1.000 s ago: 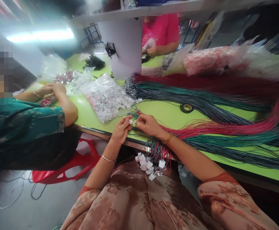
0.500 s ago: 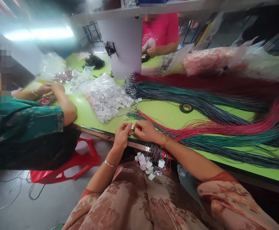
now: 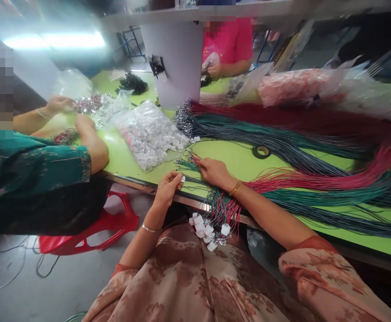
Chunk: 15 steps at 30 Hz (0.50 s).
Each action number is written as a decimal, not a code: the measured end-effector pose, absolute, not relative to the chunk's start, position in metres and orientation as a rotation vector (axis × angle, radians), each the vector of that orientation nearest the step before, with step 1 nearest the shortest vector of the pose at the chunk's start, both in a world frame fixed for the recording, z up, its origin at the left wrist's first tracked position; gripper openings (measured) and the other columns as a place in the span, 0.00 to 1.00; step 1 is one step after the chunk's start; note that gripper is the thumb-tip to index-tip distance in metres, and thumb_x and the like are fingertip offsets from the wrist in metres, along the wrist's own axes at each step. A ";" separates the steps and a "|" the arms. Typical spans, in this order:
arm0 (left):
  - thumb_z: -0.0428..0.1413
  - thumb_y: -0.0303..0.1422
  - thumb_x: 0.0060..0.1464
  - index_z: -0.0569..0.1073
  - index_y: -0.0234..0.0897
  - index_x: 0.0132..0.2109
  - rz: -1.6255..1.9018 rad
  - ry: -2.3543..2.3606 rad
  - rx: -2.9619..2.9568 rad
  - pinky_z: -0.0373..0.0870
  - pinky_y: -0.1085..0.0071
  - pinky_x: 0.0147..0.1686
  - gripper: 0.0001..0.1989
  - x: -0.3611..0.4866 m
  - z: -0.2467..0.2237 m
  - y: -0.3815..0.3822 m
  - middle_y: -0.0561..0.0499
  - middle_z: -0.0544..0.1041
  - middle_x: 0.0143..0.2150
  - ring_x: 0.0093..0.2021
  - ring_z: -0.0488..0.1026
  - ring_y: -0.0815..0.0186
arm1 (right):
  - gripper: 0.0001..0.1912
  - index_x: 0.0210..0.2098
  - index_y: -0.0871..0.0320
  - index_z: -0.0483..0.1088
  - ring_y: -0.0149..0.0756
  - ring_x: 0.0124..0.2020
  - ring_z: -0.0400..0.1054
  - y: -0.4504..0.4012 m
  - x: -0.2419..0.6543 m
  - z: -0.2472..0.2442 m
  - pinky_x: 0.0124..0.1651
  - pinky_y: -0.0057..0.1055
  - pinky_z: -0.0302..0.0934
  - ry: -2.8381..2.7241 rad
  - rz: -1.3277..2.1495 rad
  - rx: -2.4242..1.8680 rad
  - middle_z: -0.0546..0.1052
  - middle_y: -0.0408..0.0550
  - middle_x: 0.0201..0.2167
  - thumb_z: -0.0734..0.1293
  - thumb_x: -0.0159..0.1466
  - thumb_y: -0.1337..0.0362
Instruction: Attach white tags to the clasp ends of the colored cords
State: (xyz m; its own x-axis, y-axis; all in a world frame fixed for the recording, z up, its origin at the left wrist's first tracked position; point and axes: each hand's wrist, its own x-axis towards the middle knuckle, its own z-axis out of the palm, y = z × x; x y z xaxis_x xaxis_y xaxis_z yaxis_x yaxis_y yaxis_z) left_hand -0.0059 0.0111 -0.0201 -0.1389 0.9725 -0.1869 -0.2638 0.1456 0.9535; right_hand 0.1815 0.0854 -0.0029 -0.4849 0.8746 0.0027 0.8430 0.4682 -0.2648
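Pinched between the thumb and fingers of my left hand [image 3: 169,185] is a small white plastic connector [image 3: 183,179], held above the table's front edge. My right hand [image 3: 215,172] lies on the red wires [image 3: 292,180] near their terminal ends, fingers bent and closed; whether a wire is between the fingertips is hidden. Green wires [image 3: 289,198] and dark wires [image 3: 319,217] run alongside the red ones. Below my hands, finished-looking white connectors [image 3: 200,228] with wires attached hang over the edge against my lap.
A clear bag of white connectors [image 3: 151,138] lies behind my left hand. Beyond are a black tape roll [image 3: 261,152], long wire bundles [image 3: 249,134] and a bag of pink parts [image 3: 296,85]. A co-worker in a green sleeve [image 3: 64,161] sits left near a red stool [image 3: 121,223]; another person [image 3: 235,44] sits opposite.
My right hand has moved away from the connector, up and right to the red wires. My left hand keeps the connector and shifts slightly left. The left co-worker's hands have moved apart.
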 end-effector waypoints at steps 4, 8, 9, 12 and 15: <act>0.68 0.41 0.41 0.74 0.32 0.31 1.298 1.198 0.825 0.57 0.78 0.21 0.18 -0.005 -0.022 0.012 0.55 0.71 0.21 0.19 0.63 0.77 | 0.12 0.44 0.59 0.71 0.42 0.41 0.70 0.086 0.182 -0.005 0.36 0.32 0.54 -2.602 0.344 -1.474 0.77 0.54 0.43 0.58 0.68 0.62; 0.68 0.41 0.40 0.73 0.32 0.31 1.292 1.187 0.822 0.57 0.78 0.21 0.18 -0.005 -0.021 0.012 0.55 0.71 0.21 0.18 0.62 0.78 | 0.11 0.44 0.57 0.70 0.41 0.41 0.70 0.091 0.183 -0.008 0.37 0.32 0.54 -2.590 0.381 -1.430 0.78 0.52 0.44 0.58 0.68 0.63; 0.69 0.41 0.40 0.73 0.32 0.31 1.291 1.186 0.819 0.56 0.78 0.21 0.18 -0.004 -0.020 0.012 0.56 0.71 0.21 0.18 0.62 0.78 | 0.12 0.43 0.57 0.70 0.41 0.40 0.70 0.091 0.183 -0.008 0.37 0.32 0.54 -2.579 0.387 -1.447 0.78 0.52 0.43 0.57 0.68 0.63; 0.69 0.42 0.40 0.73 0.32 0.30 1.287 1.184 0.813 0.56 0.78 0.20 0.18 -0.003 -0.020 0.011 0.56 0.71 0.20 0.18 0.62 0.78 | 0.13 0.43 0.60 0.70 0.41 0.37 0.69 0.089 0.184 -0.007 0.36 0.33 0.54 -2.555 0.378 -1.495 0.78 0.55 0.40 0.55 0.69 0.63; 0.69 0.41 0.39 0.73 0.32 0.30 1.291 1.175 0.797 0.56 0.79 0.20 0.18 -0.002 -0.022 0.012 0.56 0.71 0.21 0.18 0.62 0.78 | 0.13 0.43 0.60 0.70 0.42 0.38 0.69 0.088 0.182 -0.004 0.36 0.33 0.54 -2.557 0.360 -1.445 0.77 0.56 0.41 0.56 0.68 0.63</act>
State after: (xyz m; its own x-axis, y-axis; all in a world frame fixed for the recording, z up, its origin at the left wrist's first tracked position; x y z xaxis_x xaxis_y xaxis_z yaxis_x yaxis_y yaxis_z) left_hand -0.0017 0.0118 -0.0215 -0.1098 0.9735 -0.2004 -0.2915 0.1612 0.9429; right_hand 0.1821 0.0876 -0.0043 -0.5106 0.8590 0.0392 0.8148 0.4979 -0.2969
